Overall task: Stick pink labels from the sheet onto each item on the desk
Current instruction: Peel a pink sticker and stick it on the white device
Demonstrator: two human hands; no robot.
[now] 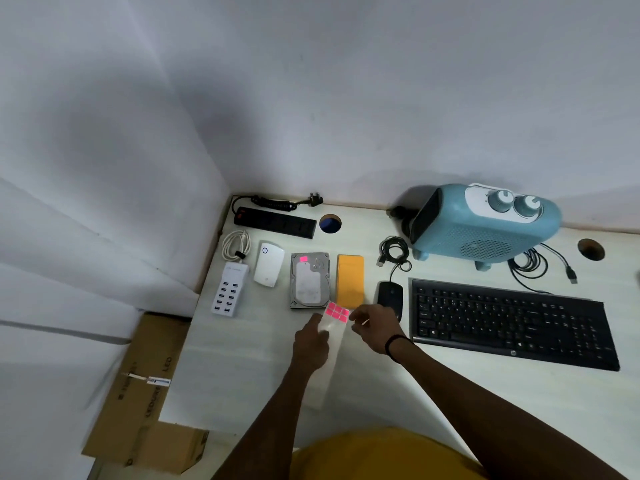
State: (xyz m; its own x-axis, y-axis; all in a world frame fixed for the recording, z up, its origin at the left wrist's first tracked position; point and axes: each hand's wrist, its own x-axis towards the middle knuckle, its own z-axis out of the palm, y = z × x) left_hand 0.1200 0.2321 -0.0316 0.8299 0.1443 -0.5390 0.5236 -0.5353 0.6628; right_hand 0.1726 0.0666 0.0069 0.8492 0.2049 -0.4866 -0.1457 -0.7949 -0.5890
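Only the hard drive [309, 280] is labelled; left hand [310, 344] grips the label sheet [333, 336], right hand [374, 327] picks at a pink label [337, 312]; rest pending.

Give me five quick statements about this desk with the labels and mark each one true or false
1. The hard drive already carries a pink label. True.
2. The left hand holds the label sheet. True.
3. The orange pouch has a pink label on it. False: no label shows on it.
4. The mouse lies to the right of the keyboard. False: it lies to its left, between the pouch and the keyboard.
5. The blue heater stands behind the keyboard, near the wall. True.
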